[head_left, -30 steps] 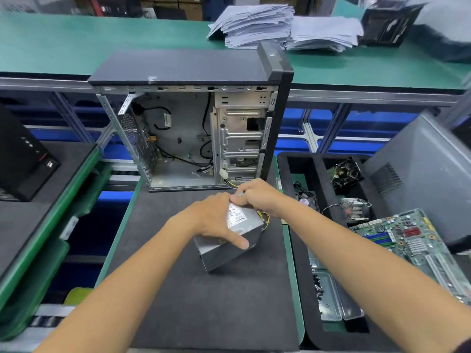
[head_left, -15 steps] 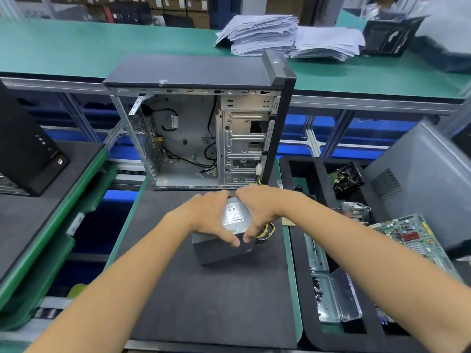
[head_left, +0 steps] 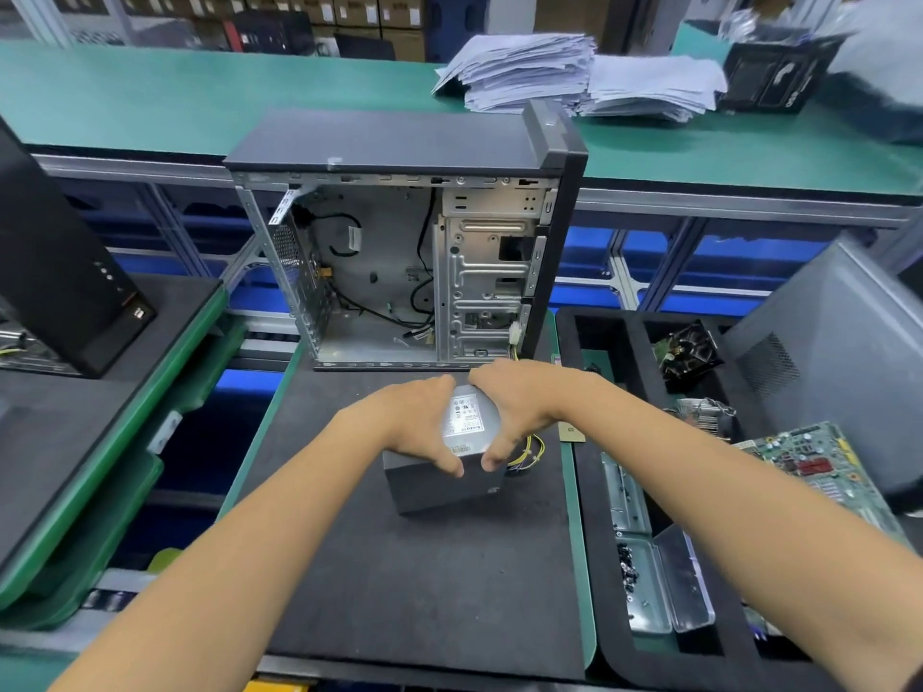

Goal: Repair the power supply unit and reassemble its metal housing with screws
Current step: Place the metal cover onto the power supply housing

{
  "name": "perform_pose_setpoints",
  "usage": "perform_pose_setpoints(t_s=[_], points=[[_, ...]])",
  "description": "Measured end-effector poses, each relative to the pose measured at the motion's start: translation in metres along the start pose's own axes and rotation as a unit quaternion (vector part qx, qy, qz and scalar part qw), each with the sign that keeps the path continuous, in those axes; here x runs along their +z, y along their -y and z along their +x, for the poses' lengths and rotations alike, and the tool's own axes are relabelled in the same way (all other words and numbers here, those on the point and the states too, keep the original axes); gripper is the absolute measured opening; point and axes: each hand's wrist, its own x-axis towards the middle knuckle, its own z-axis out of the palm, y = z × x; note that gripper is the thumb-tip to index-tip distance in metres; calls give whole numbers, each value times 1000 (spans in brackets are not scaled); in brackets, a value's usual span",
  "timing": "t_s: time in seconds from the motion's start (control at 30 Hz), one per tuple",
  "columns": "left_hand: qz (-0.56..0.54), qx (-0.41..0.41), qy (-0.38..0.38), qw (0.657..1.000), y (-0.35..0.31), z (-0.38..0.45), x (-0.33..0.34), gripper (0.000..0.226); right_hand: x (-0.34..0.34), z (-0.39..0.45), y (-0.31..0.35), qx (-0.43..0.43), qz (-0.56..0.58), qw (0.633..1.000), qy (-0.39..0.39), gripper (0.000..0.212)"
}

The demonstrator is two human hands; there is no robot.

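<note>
A grey metal power supply unit [head_left: 444, 484] with a white label on top stands on the black mat [head_left: 424, 581]. My left hand [head_left: 417, 424] grips its left side, thumb curled over the near top edge. My right hand [head_left: 514, 409] grips its right side the same way. Yellow and black wires [head_left: 529, 454] come out of the unit at its right. Behind it stands an open computer case [head_left: 399, 272], its side panel off and its inside mostly bare.
A black foam tray [head_left: 599, 491] at the right holds a fan [head_left: 687, 352], a heatsink [head_left: 706, 414], a motherboard [head_left: 819, 467], metal brackets [head_left: 664, 581] and small screws [head_left: 627, 561]. A grey side panel [head_left: 829, 362] leans at far right. Another black case [head_left: 60, 272] is at left. Paper stacks [head_left: 574, 74] lie on the green bench.
Both hands have turned the power supply and set it squarer on the mat, with my right thumb now on its near edge. The view has shifted a little.
</note>
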Motion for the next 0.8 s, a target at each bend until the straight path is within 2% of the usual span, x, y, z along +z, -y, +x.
perform_pose_setpoints(t_s=[0.1, 0.2, 0.33, 0.53, 0.63, 0.8], points=[[17, 16, -44, 999, -13, 4, 11, 84, 7, -9, -9, 11, 98, 995, 22, 95], [28, 20, -77, 996, -21, 10, 18, 94, 14, -12, -17, 16, 97, 995, 5, 101], [-1, 19, -95, 995, -17, 15, 15, 87, 16, -8, -20, 0, 110, 993, -37, 99], [-9, 19, -87, 996, -13, 18, 11, 86, 24, -3, -22, -8, 149, 986, -71, 87], [-6, 15, -81, 997, -13, 18, 10, 83, 23, 2, -22, -8, 158, 986, -60, 87], [-33, 16, -59, 998, -11, 18, 6, 90, 22, 3, -27, -1, 186, 982, -39, 84]])
